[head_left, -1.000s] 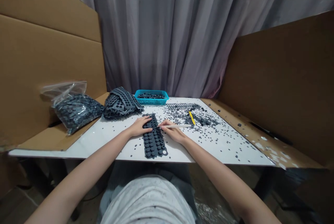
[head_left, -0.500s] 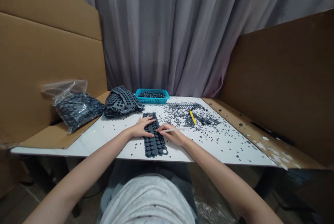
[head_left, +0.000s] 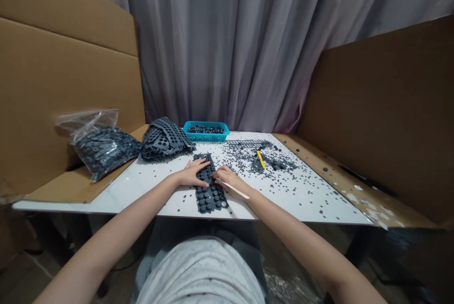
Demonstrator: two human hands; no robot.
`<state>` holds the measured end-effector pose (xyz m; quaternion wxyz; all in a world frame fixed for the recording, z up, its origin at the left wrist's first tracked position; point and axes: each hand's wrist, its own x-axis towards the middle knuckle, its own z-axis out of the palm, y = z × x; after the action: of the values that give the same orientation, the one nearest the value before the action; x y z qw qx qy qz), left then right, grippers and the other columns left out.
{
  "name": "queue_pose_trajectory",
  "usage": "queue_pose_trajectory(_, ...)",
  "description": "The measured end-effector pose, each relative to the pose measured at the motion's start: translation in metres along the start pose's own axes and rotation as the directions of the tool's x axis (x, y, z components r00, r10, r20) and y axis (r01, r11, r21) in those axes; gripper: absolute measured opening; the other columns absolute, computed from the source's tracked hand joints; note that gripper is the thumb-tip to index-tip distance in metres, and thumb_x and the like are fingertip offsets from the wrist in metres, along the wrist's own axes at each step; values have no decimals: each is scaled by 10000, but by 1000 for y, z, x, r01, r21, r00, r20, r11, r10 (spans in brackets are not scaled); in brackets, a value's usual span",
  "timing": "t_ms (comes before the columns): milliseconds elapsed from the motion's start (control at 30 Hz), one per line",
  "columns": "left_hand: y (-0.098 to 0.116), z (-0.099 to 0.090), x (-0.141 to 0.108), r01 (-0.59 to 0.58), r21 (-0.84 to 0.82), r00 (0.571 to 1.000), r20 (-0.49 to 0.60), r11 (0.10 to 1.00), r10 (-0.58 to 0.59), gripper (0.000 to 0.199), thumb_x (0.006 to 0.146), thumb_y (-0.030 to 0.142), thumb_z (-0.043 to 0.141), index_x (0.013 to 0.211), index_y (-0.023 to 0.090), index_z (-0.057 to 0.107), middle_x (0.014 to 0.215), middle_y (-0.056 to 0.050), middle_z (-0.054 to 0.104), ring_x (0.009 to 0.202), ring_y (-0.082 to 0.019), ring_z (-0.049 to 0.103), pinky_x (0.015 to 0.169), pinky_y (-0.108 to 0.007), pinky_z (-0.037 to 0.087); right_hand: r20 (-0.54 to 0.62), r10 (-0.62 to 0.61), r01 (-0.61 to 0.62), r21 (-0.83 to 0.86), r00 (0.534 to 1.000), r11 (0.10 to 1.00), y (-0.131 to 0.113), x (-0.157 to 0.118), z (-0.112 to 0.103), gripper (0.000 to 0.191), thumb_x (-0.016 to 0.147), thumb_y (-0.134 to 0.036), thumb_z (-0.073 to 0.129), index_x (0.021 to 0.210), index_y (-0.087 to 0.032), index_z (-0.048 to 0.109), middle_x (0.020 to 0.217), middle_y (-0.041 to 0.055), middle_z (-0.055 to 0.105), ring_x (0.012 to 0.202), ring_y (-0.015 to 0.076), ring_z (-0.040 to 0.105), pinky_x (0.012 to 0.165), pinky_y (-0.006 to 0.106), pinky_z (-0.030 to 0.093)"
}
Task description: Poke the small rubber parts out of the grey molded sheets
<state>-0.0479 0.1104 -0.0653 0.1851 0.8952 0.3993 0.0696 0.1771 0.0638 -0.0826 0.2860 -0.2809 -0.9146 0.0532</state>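
While my left hand (head_left: 193,172) lies flat, fingers open, on the dark grey rubber strip of round studs (head_left: 212,197), my right hand (head_left: 229,182) pinches a thin white stick (head_left: 236,191) right at the strip's edge, here on the white worktop (head_left: 159,205). So far, small black rubber pieces (head_left: 294,186) lie scattered across the right side, and a blue plastic basket (head_left: 205,137) holds a shallow layer. Left to go: the stud rows on this strip, the folded stack of perforated rubber sheets (head_left: 163,141), and the bulging clear plastic bag of dark rubber (head_left: 104,150).

matt rubber sheet (head_left: 212,198), glossy tabletop (head_left: 301,204) — plain cardboard panel (head_left: 60,110), cloth curtain (head_left: 227,44)
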Motion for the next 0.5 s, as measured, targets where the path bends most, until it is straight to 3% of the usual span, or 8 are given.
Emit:
queue_pose_trajectory(100,1,0,0,4,-1,1000,3,1000,-4,1018,667,665,657,1477,224,223,1558,-156,102,1426,-342,31,1123,-530,15,-28,35,-35,-7,999,999,3,0,1,202,960,-294,404,979,-173,564,999,116,632,968,242,490,882,408,432)
queue_pose_trajectory(233,0,0,1,2,-6,1000,0,1000,-2,1020,663,668,657,1475,226,227,1557,-153,115,1424,-348,29,1120,-544,8,-112,189,-180,82,976,980,9,-1,-5,201,937,-334,461,956,-179,589,979,109,643,969,247,517,859,403,437)
queue_pose_trajectory(433,-4,2,2,-9,-24,1000,-15,1000,9,1005,666,670,650,1471,222,247,1557,-142,125,1424,-350,40,1122,-545,15,-360,371,-316,205,856,926,8,-9,-23,260,939,-412,431,931,-207,591,1044,95,636,1023,255,544,897,430,394)
queue_pose_trajectory(500,-5,4,2,-12,-29,1000,-27,1000,11,985,669,658,656,1464,222,268,1554,-144,142,1423,-353,55,1120,-550,22,-300,330,-249,277,895,928,3,-9,-25,258,921,-427,469,879,-209,600,1044,88,637,1059,251,541,942,441,366)
